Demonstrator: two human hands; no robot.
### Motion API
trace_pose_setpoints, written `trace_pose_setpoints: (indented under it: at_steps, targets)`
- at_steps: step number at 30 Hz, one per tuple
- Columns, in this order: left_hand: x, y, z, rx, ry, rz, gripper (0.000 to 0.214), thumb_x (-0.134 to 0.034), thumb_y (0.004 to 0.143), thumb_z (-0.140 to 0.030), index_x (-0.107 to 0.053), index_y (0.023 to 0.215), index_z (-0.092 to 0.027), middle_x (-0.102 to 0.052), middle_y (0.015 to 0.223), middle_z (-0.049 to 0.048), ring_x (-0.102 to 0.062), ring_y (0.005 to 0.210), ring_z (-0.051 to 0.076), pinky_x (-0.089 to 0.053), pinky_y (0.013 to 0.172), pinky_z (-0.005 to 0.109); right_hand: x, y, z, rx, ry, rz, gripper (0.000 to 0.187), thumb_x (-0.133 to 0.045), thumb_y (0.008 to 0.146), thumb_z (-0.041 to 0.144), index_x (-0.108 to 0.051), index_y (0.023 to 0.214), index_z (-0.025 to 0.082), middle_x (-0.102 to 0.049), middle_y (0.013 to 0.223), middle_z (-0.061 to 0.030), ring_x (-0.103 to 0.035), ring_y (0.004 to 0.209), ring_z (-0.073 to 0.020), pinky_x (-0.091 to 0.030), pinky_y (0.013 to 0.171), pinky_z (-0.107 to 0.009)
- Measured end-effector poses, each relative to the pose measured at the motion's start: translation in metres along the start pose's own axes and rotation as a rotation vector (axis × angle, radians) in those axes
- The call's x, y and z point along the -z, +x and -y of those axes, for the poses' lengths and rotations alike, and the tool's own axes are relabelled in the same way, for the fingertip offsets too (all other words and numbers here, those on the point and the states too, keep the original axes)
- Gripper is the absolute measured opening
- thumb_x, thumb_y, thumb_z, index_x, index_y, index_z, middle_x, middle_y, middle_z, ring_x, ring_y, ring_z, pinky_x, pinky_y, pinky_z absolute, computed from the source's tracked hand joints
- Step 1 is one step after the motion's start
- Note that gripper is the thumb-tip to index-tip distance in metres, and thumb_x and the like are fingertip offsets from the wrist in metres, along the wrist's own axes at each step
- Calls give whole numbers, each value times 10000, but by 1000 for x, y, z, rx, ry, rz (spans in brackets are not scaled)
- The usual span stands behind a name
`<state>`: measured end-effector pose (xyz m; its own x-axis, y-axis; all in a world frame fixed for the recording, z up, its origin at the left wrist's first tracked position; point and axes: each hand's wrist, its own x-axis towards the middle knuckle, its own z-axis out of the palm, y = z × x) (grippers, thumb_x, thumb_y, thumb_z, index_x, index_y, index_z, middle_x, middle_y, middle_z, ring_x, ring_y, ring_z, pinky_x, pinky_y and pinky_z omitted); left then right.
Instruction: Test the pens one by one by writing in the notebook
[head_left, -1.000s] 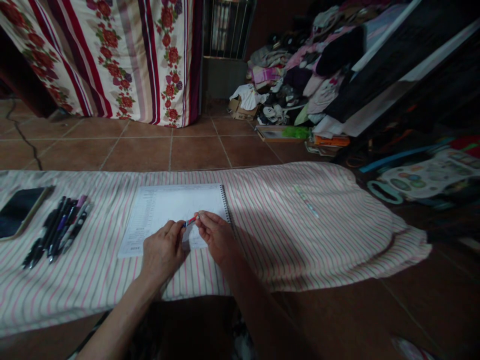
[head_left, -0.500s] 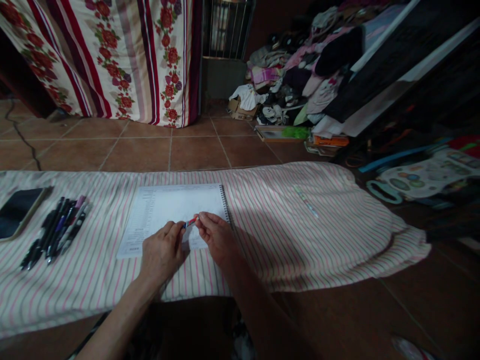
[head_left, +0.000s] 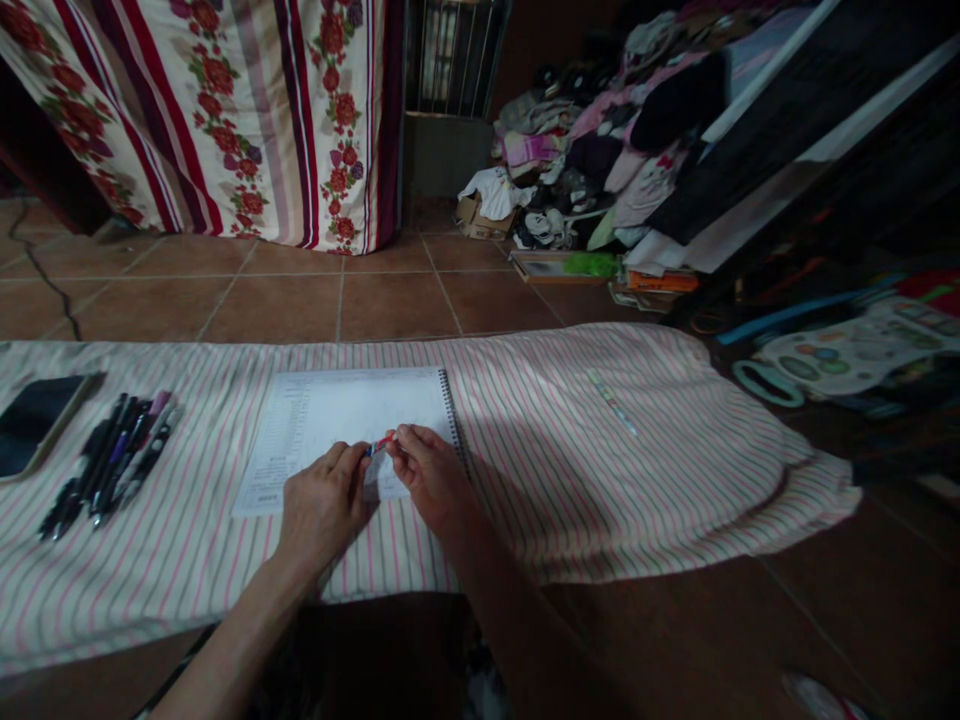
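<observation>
Between my two hands is a thin red and blue pen-like stick (head_left: 380, 445); its exact kind is hard to make out. My left hand (head_left: 324, 497) pinches the blue end, while the fingers of my right hand (head_left: 427, 472) close on the red end. Both hands are over the lower edge of a spiral-bound notebook (head_left: 360, 405), whose page has printed text down the left side and faint marks near my fingers. The fingertips partly cover the stick.
A striped cloth (head_left: 540, 480) covers the table. At left lie several pens (head_left: 120, 455) and a phone (head_left: 37, 425). A slim multicoloured stick (head_left: 612, 403) rests at right. Beyond the table are a floral curtain (head_left: 270, 130), a clothes pile (head_left: 592, 150) and tiled floor (head_left: 390, 303).
My right hand's fingers have shifted very slightly at the red end of the stick. My left hand and the things on the table stay where they were.
</observation>
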<state>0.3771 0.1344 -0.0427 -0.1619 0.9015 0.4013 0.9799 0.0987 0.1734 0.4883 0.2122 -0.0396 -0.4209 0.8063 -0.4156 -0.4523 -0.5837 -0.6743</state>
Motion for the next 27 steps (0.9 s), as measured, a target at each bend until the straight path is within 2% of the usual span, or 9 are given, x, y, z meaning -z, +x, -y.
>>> trace_pose_setpoints:
  at_steps: [9, 21, 27]
  targets:
    - [1, -1, 2, 12, 3, -7, 292, -357, 902, -267, -613, 987, -154, -639, 748, 28, -603, 588, 158, -341, 462, 259, -2, -2, 5, -60, 30, 4, 175, -690, 661, 219, -643, 827, 191, -684, 766, -11, -629, 641, -91, -469, 523, -164]
    - [1, 0, 2, 34, -23, 33, 330, -338, 910, -309, -613, 1023, -166, -653, 785, 30, -625, 627, 165, -382, 479, 257, -5, -4, 5, -50, 28, -45, 238, -729, 607, 243, -642, 821, 184, -683, 776, -16, -640, 642, -104, -463, 497, -159]
    - [-1, -1, 3, 66, -79, 66, 340, -346, 905, -318, -598, 1083, -174, -689, 889, 45, -650, 675, 177, -433, 517, 265, -6, -3, 5, -45, 52, -62, 235, -740, 587, 213, -644, 799, 177, -672, 721, -7, -633, 622, -91, -448, 482, -137]
